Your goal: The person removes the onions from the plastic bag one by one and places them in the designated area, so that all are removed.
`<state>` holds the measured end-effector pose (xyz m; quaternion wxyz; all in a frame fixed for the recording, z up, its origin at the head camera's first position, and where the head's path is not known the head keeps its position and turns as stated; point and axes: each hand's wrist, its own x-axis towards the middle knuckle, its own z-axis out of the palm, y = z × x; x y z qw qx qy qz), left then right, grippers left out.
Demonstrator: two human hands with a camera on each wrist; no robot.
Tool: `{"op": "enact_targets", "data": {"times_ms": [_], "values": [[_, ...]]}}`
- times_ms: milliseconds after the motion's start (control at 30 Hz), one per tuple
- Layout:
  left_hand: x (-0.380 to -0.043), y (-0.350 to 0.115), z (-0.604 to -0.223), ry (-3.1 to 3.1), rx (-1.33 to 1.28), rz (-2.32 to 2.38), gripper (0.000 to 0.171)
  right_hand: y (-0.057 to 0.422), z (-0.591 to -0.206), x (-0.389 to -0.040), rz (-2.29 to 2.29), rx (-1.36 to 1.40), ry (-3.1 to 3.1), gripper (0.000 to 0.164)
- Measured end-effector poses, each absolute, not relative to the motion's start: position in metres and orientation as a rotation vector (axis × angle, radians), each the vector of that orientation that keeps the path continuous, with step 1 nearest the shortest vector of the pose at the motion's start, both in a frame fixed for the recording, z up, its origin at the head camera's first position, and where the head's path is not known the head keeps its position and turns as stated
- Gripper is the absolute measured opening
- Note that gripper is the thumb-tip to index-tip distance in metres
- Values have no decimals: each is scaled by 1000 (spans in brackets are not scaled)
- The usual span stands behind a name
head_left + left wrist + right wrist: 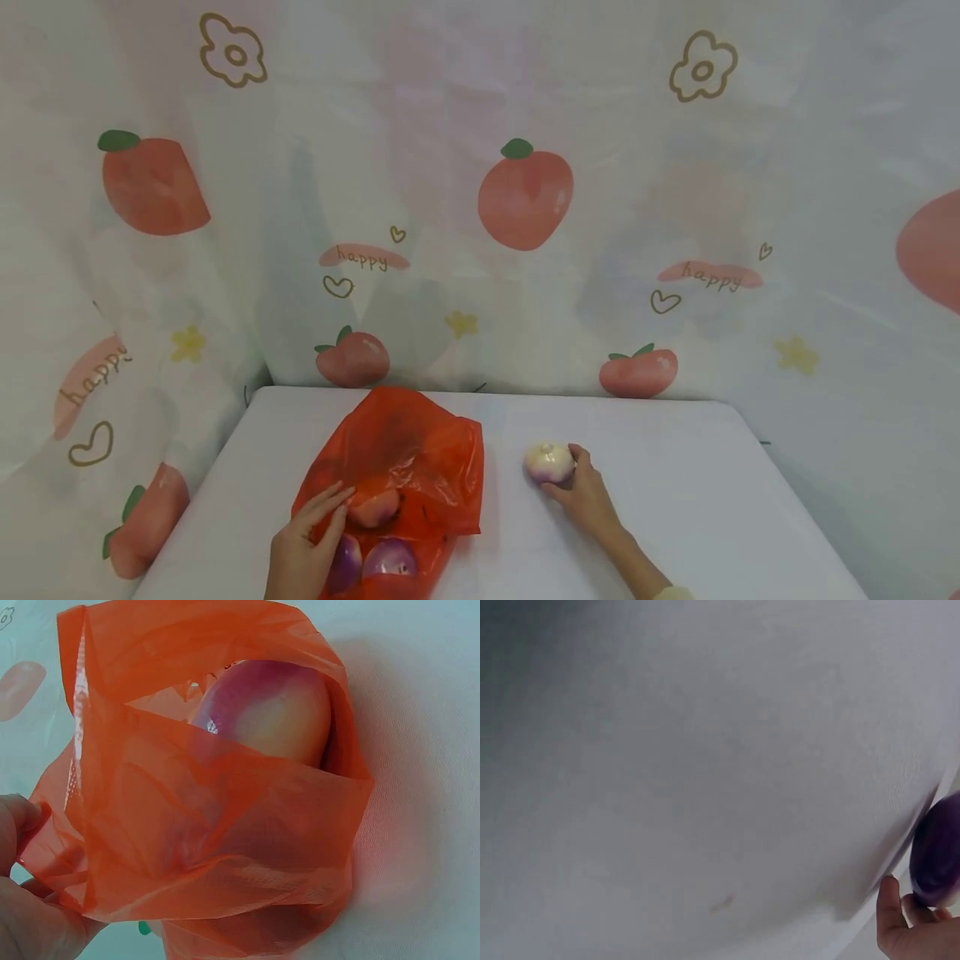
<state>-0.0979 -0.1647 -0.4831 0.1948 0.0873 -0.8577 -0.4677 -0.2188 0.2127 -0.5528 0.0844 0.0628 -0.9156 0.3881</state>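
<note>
A translucent red plastic bag [420, 454] lies left of centre on the white table. My left hand [303, 550] is at its left side; in the left wrist view thumb and fingers pinch the bag's edge. Several purple-and-white bulbs like onions are in the bag, one purple onion [390, 557] near the front and another showing through the mouth [274, 712]. To the right of the bag, my right hand [592, 500] grips a whitish onion [546, 461] with a purple underside, thumb in front and fingers behind. The right wrist view catches only part of this onion [936, 851].
The white table [675, 500] has its back edge against a hanging cloth [450, 108] printed with fruit, flowers and hearts. This cloth continues along the left and right sides. A small brownish mark [722, 903] shows on the white surface in the right wrist view.
</note>
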Motion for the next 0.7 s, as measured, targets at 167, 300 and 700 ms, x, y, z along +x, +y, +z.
{"op": "enact_targets", "data": {"times_ms": [167, 300, 700], "values": [[-98, -165, -484, -2394, 249, -1306, 23, 217, -552, -220, 1120, 183, -2740, 76], [-98, -164, -483, -2387, 258, -1305, 23, 218, -551, -221, 1124, 174, -2736, 73], [-98, -164, -484, -2380, 259, -1319, 22, 223, -547, -222, 1106, 165, -2837, 82]]}}
